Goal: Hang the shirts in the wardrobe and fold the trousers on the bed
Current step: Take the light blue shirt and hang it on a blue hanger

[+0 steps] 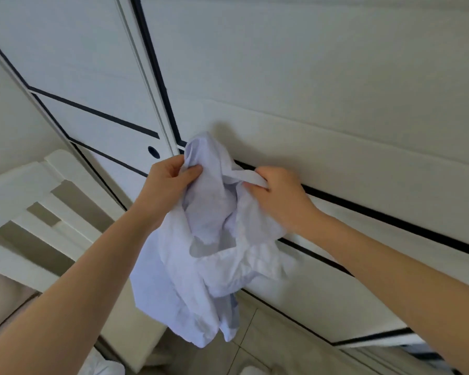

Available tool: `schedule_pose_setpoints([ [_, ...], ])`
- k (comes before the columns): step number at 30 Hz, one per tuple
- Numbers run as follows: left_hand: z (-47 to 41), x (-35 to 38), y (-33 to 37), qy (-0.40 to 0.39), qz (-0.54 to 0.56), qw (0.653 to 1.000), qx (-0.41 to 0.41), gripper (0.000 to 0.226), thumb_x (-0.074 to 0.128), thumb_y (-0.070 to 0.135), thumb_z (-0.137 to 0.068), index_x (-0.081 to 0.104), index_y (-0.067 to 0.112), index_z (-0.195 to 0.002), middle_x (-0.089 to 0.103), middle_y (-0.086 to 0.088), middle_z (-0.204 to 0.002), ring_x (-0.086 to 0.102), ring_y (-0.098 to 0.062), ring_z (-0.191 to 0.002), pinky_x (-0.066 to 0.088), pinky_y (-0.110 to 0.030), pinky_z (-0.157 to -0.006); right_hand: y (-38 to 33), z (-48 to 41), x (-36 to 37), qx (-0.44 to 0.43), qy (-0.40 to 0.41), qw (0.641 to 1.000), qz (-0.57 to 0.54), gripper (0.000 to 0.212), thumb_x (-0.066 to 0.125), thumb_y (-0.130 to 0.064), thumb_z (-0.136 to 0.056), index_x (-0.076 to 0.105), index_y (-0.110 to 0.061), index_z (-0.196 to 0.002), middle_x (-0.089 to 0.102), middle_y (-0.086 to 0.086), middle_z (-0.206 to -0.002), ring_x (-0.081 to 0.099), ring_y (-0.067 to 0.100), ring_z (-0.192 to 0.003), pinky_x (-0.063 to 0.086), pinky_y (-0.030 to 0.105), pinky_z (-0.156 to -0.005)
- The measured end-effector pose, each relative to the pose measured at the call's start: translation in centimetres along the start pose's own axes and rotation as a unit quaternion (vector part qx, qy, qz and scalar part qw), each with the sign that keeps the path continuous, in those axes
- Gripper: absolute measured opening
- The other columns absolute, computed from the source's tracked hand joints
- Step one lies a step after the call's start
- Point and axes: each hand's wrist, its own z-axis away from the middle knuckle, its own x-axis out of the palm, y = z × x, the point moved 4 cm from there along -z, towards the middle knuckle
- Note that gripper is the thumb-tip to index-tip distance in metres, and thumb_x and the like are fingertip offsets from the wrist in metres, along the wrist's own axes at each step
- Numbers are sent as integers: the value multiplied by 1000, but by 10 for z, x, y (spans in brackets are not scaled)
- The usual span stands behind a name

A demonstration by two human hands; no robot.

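A crumpled white shirt [201, 266] hangs in the air in front of the white wardrobe doors [309, 90]. My left hand [168, 182] pinches a bunched upper part of the shirt between thumb and fingers. My right hand [279, 196] grips a folded strip of the same shirt, which looks like the collar or a hem. The rest of the fabric droops below both hands. No hanger and no trousers are in view.
The wardrobe doors are white with black trim lines and a round black handle hole [153, 152]. A white slatted headboard or bed frame [46, 201] stands at the left. Tiled floor [255, 347] shows below, with some white cloth [103, 366] at the bottom edge.
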Motion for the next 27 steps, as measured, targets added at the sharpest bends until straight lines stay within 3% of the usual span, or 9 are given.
schedule_pose_setpoints([
  [5,0,47,-8,-111,-19,993,24,31,65,25,-92,61,-6,-92,58,-31,-87,55,-23,-77,44,-40,-74,9,22,-30,19,16,997,68,17,52,-11,-88,57,-6,-73,57,1,-63,47,20,-59,42,39,-57],
  [9,4,86,-12,-175,-36,983,47,29,64,22,-94,62,-7,-92,60,-28,-87,54,-21,-76,44,-35,-74,19,49,-50,47,45,995,81,16,50,-11,-89,58,-14,-75,62,2,-69,56,24,-67,45,39,-60],
  [12,7,111,-11,-217,-41,974,58,33,64,23,-93,60,-10,-94,58,-27,-86,51,-20,-74,42,-34,-72,29,72,-64,72,51,984,152,18,49,-13,-91,54,-22,-77,60,-1,-72,56,25,-70,44,37,-62],
  [15,14,138,-9,-250,-57,964,69,26,64,18,-93,62,3,-72,52,-2,-62,46,-6,-61,37,-18,-62,47,102,-76,102,63,969,214,18,47,-16,-94,50,-23,-77,58,1,-75,56,26,-73,46,38,-64],
  [17,25,156,-1,-280,-70,953,88,46,64,14,-93,56,28,-50,44,16,-50,39,0,-49,32,-8,-52,59,123,-86,129,78,962,226,19,46,-16,-94,52,-19,-77,57,1,-73,55,25,-72,46,37,-62],
  [18,30,165,3,-298,-77,947,95,48,64,14,-93,57,30,-48,45,17,-48,40,0,-48,31,-8,-50,64,134,-91,144,85,959,230,20,46,-16,-94,51,-18,-75,56,1,-72,55,25,-71,46,37,-62],
  [20,39,184,9,-336,-79,932,108,32,65,16,-92,65,22,-61,53,13,-56,45,0,-52,36,-10,-53,74,154,-103,176,96,950,241,22,46,-17,-93,51,-14,-72,55,1,-71,54,24,-71,45,35,-61],
  [22,49,202,17,-366,-72,920,117,18,66,17,-92,68,4,-80,60,-1,-67,52,-3,-60,41,-12,-58,84,175,-115,203,98,941,252,26,47,-16,-93,50,-15,-67,49,-3,-66,51,21,-68,38,31,-56],
  [27,85,255,32,-436,-76,883,158,10,67,13,-90,72,4,-91,68,-18,-90,58,-12,-75,46,-26,-71,107,227,-136,277,57,927,247,37,49,-8,-87,39,-21,-55,46,1,-56,49,22,-60,34,30,-53],
])
